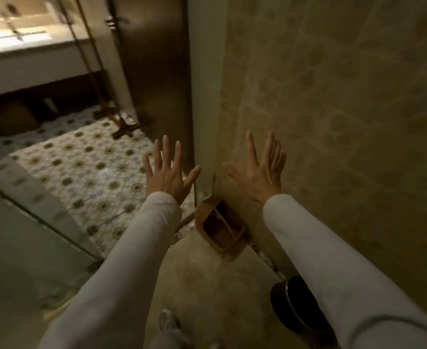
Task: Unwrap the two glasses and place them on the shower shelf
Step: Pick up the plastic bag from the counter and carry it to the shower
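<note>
While fingers splay wide, left hand, right hand, both empty.

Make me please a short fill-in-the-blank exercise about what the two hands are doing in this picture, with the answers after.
1. Both hands, the left hand and the right hand, have the fingers spread and hold ____.
2. Both arms wear long ____ sleeves.
3. The floor beyond the left hand is covered with patterned ____.
4. The small brown basket stands on the floor below and ____ the two hands.

Answers: nothing; white; tiles; between
</note>
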Demonstrator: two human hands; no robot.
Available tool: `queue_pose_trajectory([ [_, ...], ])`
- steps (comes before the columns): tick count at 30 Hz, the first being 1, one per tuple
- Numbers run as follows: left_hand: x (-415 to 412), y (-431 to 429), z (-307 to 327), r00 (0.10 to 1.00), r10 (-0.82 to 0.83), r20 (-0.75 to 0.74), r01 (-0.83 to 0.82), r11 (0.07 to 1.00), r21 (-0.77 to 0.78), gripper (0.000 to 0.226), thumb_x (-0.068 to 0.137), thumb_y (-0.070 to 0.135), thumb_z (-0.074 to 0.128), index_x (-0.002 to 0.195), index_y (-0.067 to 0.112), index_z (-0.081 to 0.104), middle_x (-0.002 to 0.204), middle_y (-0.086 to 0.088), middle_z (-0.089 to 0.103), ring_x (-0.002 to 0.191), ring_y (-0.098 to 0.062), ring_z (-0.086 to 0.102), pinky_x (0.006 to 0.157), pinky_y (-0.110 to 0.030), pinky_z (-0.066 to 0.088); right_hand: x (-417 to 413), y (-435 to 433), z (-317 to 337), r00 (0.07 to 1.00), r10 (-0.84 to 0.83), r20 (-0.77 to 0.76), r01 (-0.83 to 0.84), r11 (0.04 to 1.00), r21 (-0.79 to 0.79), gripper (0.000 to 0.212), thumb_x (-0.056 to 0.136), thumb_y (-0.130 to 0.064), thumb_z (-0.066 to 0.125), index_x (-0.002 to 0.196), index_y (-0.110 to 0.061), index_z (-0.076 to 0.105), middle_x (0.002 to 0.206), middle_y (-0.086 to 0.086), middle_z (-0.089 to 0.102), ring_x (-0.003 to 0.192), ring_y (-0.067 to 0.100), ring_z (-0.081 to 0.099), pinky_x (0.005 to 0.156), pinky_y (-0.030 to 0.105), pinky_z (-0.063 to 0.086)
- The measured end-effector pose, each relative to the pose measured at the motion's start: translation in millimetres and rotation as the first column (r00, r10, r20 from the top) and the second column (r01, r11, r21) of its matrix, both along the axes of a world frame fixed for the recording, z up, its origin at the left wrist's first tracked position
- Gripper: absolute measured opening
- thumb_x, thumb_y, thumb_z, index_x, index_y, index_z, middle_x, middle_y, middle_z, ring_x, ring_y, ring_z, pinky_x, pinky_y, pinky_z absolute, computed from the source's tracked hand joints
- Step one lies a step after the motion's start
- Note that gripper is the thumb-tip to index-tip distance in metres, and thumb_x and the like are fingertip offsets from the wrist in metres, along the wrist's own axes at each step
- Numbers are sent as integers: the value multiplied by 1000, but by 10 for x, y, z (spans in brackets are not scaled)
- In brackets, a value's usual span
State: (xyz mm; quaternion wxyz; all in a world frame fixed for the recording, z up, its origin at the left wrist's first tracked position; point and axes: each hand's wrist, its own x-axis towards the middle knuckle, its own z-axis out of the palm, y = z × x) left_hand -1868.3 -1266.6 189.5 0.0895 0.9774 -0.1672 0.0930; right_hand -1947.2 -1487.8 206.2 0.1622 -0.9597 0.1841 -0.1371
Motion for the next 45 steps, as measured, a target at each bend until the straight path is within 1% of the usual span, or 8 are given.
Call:
queue_pose_trajectory([
  [5, 489, 887, -60, 984, 175, -19, -175, 984, -11, 89, 84, 81, -3, 155, 28, -7, 162, -4, -23, 147, -24, -27, 119, -57, -11, 852, 830, 6, 986, 166, -32, -166, 986, 5, 104, 78, -97, 25, 157, -48, -21, 166, 14, -33, 154, 41, -26, 122, 63, -12],
  [9, 864, 1474, -5, 967, 255, -4, -255, 967, 1, 88, 85, 80, -1, 155, 28, -8, 164, -5, -20, 148, -25, -26, 118, -57, -10, 1456, 1436, 30, 959, 278, -43, -278, 960, 13, 103, 79, -96, 28, 156, -49, -22, 165, 12, -36, 153, 36, -31, 121, 62, -16],
  [15, 1272, 2117, -34, 939, 343, -31, -343, 939, 16, 91, 82, 81, -5, 156, 28, -9, 163, -6, -21, 148, -27, -24, 118, -58, -9, 2071, 2041, 18, 931, 361, -58, -362, 932, -1, 104, 76, -99, 20, 157, -48, -19, 168, 7, -31, 154, 31, -31, 121, 61, -18],
  [19, 1475, 2383, -133, 922, 382, -56, -382, 924, 17, 88, 85, 80, 4, 156, 29, -6, 164, -6, -20, 149, -28, -22, 118, -59, -7, 2369, 2282, -45, 909, 404, -102, -406, 914, 5, 102, 78, -98, 21, 158, -48, -18, 169, 6, -31, 154, 30, -30, 121, 63, -16],
  [30, 2463, 2474, -358, 888, 453, -74, -450, 891, 52, 91, 83, 80, -1, 157, 27, -4, 165, -7, -15, 150, -29, -19, 118, -59, -8, 3618, 2330, -347, 867, 476, -150, -479, 877, 12, 101, 79, -96, 20, 159, -46, -15, 169, 13, -26, 155, 35, -25, 122, 62, -16],
  [37, 3399, 2245, -376, 863, 502, -56, -493, 861, 123, 87, 87, 79, 4, 156, 28, -6, 165, -6, -16, 150, -27, -18, 119, -59, -6, 4782, 2071, -396, 840, 524, -141, -524, 851, 35, 99, 79, -97, 20, 158, -47, -15, 170, 14, -23, 155, 34, -25, 121, 62, -17],
  [40, 3663, 2193, -349, 839, 539, -74, -531, 841, 103, 88, 86, 79, 6, 157, 28, -2, 165, -7, -12, 151, -27, -15, 119, -59, -4, 5136, 2017, -399, 815, 558, -155, -563, 827, 14, 100, 79, -97, 18, 158, -47, -17, 170, 16, -22, 156, 35, -24, 120, 62, -18],
  [45, 4013, 2166, -338, 811, 577, -96, -567, 815, 118, 86, 88, 78, 10, 156, 28, -2, 165, -4, -13, 151, -26, -15, 119, -57, -8, 5667, 2056, -403, 787, 592, -173, -592, 804, 54, 100, 78, -98, 14, 158, -47, -17, 170, 17, -20, 156, 36, -22, 119, 60, -20],
])
